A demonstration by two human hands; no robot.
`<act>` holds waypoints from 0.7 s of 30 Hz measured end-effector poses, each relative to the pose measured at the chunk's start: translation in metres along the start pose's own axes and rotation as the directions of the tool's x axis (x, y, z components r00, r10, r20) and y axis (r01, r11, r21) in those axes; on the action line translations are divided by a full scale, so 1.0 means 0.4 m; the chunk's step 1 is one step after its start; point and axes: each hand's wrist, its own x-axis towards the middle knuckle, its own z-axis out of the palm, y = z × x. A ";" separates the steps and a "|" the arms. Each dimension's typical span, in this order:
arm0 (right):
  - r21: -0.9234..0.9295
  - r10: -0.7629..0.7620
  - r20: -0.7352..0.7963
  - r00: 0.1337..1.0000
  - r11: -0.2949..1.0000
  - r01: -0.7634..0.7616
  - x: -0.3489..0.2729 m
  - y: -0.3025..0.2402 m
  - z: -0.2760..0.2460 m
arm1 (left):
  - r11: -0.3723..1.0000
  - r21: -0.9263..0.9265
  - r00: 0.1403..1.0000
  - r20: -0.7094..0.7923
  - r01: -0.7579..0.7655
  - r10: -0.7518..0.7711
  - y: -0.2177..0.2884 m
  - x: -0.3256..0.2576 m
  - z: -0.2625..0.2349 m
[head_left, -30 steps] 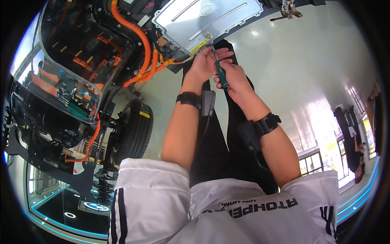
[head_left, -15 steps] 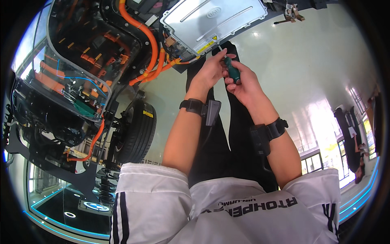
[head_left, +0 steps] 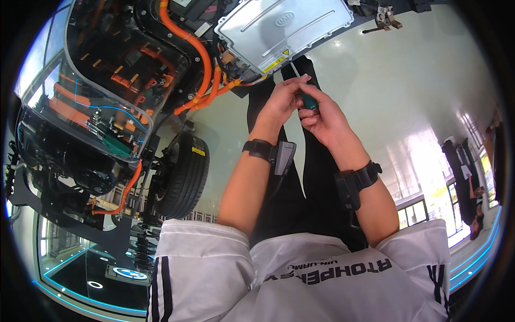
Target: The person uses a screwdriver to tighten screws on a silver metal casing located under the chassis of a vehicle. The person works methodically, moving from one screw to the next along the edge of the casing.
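Green screwdriver [head_left: 309, 101], long axis up-left, tip toward silver casing [head_left: 284, 33]

Upper centre: right hand [head_left: 328, 119] grips green screwdriver [head_left: 309, 102], left hand [head_left: 282, 101] at its shaft, tip near silver housing [head_left: 284, 33]. Orange cables [head_left: 206, 67] upper left.

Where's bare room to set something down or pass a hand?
Biggest patch: pale floor right of the silver box and right hand. Narrower strip: between the tyre and left forearm. Crowded: left of the box, where orange cables bunch, and off its near edge, where the left hand meets the right at the green screwdriver.
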 end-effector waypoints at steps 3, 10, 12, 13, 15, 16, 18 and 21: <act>0.095 -0.017 -0.036 0.999 0.995 0.021 -0.019 0.007 0.008 | 0.998 -0.069 1.000 -0.014 0.004 -0.005 -0.007 0.004 -0.001; 0.011 -0.041 -0.013 0.999 0.999 0.041 -0.004 0.009 -0.012 | 0.992 -0.130 1.000 -0.006 -0.004 0.003 -0.023 0.010 0.002; 0.072 -0.026 -0.020 0.999 0.997 0.027 -0.010 0.012 -0.012 | 0.981 -0.196 1.000 -0.021 0.018 -0.022 -0.020 0.006 0.020; 0.067 -0.018 -0.018 1.000 0.998 0.019 -0.012 0.011 -0.012 | 0.958 -0.285 0.998 -0.025 0.045 -0.055 -0.011 -0.007 0.046; 0.054 -0.001 -0.008 1.000 0.999 0.002 -0.018 0.006 -0.010 | 0.961 -0.274 0.998 -0.027 0.049 -0.059 -0.005 -0.012 0.053; 0.018 -0.009 -0.010 1.000 1.000 0.009 -0.013 0.007 -0.012 | 0.985 -0.173 0.999 -0.026 0.023 -0.028 -0.013 -0.005 0.035; -0.047 -0.026 -0.020 0.999 0.999 0.025 -0.004 0.013 -0.020 | 0.995 -0.104 1.000 0.016 0.004 -0.003 -0.025 0.006 0.006; 0.054 0.072 0.048 0.996 0.996 -0.075 -0.011 0.015 -0.014 | 0.950 -0.309 0.999 0.002 0.050 -0.052 -0.006 -0.011 0.045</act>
